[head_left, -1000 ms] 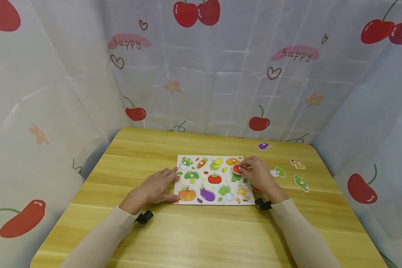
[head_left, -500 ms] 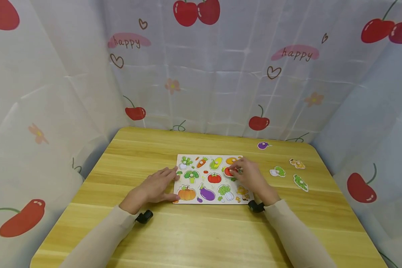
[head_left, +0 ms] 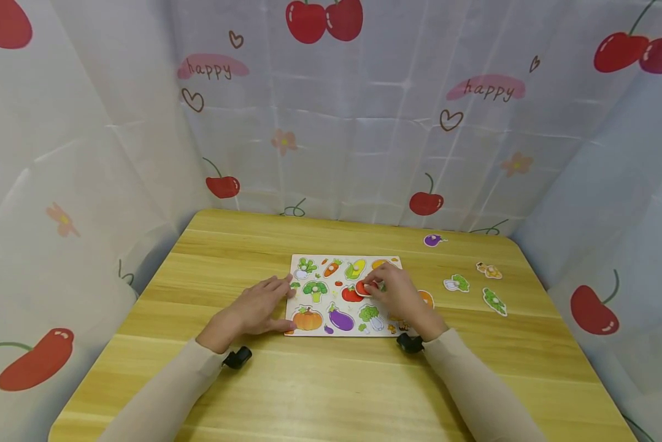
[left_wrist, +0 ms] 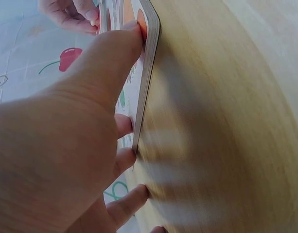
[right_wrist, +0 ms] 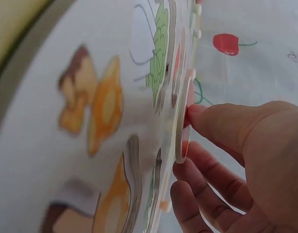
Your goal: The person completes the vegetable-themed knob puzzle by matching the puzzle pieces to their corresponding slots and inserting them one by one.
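Note:
A pale vegetable puzzle board lies in the middle of the table. My left hand rests at its left edge, thumb on the corner and fingers spread along the side. My right hand pinches a red tomato puzzle piece by its knob. The piece hangs close over the right side of the printed tomato. In the right wrist view, the tomato piece stands edge-on to the camera, slightly apart from the board. The fingers hide part of the board's right side.
Loose pieces lie right of the board: an eggplant, mushrooms, a bok choy, a green vegetable and an orange piece partly behind the right hand. Corn and carrot pieces sit in the board.
My right hand has carried the tomato piece leftward across the board, from its right edge to the printed tomato. The left hand stays in place.

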{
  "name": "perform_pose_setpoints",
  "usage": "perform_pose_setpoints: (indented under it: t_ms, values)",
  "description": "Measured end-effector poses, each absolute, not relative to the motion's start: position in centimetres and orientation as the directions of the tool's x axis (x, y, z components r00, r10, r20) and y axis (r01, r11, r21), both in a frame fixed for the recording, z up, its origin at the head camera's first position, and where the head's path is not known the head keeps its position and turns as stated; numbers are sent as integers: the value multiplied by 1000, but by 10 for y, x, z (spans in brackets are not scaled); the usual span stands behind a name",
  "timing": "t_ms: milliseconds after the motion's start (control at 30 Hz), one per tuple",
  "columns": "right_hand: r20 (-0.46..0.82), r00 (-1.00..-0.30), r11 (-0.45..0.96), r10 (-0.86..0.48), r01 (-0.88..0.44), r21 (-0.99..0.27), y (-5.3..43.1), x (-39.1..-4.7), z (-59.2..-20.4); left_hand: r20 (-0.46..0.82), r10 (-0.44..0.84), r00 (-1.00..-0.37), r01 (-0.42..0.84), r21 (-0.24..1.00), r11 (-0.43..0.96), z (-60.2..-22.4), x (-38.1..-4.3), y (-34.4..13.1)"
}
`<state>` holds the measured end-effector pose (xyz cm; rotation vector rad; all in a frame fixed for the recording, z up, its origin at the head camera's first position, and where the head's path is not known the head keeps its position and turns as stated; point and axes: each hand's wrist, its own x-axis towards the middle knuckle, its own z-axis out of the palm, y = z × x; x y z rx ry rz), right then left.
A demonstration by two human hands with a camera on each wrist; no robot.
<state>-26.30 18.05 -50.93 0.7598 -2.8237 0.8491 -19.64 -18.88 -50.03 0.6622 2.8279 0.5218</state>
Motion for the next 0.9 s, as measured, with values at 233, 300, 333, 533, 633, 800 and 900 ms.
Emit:
perform_pose_setpoints:
  t_ms: [233,300,333,533,633,800,900]
  values:
    - [215,-862,705,-459,-501,-502,169,-262,-511,-99,462,-881,398,371,839,-500,-197,-189]
    - [204,-864,705,-460,-495,-507,166,-262,-511,-99,462,-881,398,371,839,-500,-197,-189]
    - [199,-865,707,-461,-493,-506,164,-262,-512,-98,462,-881,398,372,838,-500,-197,-189]
    - [161,-876,722,-454,-468,-509,157,-260,-510,-96,463,-881,400,374,837,-500,-198,-189]
    - [138,-885,737,-444,-448,-506,154,-258,-508,-96,464,-881,400,373,837,-500,-197,-189]
    - [125,-891,750,-437,-438,-497,149,-256,-508,-96,465,-880,400,375,836,-500,-197,-189]
    - [132,-889,747,-439,-443,-495,148,-256,-508,-96,466,-879,402,374,836,-501,-197,-189]
